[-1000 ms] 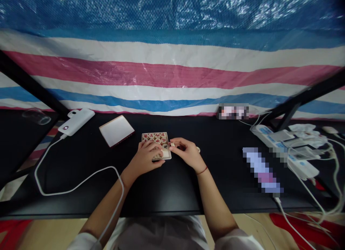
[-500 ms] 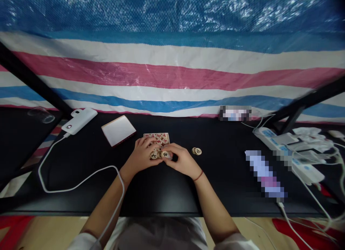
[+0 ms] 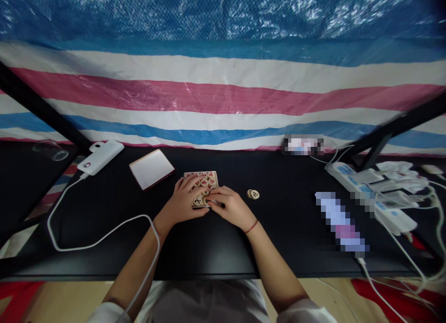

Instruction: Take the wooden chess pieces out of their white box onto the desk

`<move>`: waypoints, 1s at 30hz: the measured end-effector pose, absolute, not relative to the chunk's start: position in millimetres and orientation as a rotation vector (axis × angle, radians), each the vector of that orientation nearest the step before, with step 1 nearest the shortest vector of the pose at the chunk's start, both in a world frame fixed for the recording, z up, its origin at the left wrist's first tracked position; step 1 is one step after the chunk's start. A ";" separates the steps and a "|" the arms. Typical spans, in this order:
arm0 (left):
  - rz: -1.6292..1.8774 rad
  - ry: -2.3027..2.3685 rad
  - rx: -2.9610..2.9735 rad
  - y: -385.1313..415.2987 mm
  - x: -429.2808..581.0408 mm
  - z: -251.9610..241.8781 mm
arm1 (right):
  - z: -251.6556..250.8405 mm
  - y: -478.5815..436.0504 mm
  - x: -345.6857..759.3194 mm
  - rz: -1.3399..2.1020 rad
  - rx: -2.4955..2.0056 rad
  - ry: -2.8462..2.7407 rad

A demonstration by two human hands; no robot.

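Observation:
A small shallow box (image 3: 202,177) of round wooden chess pieces with red and black characters sits on the black table (image 3: 216,239). My left hand (image 3: 184,203) rests on the box's left side, fingers curled over the pieces. My right hand (image 3: 230,209) is closed at the box's near right corner, fingertips pressing on pieces there; what it pinches is hidden. Two loose pieces (image 3: 253,194) lie on the table just right of my right hand.
A white box lid (image 3: 151,168) lies left of the box. A white power bank (image 3: 100,156) with a looping cable (image 3: 104,234) is farther left. Power strips and tangled white cables (image 3: 390,193) crowd the right side. A striped tarp (image 3: 223,81) hangs behind.
My right hand has come left from the box's right edge onto its near corner, uncovering two loose pieces on the table. My left hand stays on the box.

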State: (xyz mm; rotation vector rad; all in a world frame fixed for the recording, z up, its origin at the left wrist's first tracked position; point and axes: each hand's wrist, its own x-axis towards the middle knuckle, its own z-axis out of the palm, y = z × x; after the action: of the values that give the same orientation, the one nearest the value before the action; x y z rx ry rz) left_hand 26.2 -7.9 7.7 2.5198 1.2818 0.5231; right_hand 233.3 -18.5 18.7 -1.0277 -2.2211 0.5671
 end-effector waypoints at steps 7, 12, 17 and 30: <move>0.554 1.306 2.549 -10.3 28.9 10.9 | 26.6 -13.7 248.5 0.582 -1.127 -2.053; 0.630 1.284 2.650 -10.5 39.2 17.9 | 31.7 -8.5 302.9 0.328 -1.584 -1.914; 0.666 1.220 2.735 -9.0 51.5 18.9 | 21.0 -11.8 331.0 0.405 -1.858 -1.919; 0.635 1.220 2.729 -10.2 51.4 14.3 | 8.4 -5.5 336.2 0.631 -1.822 -1.855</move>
State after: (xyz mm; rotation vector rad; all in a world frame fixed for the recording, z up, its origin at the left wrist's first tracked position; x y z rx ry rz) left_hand 51.4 -10.2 14.3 2.7294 1.2197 0.6346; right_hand 336.2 -5.5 8.4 -1.8223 -1.8554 0.6310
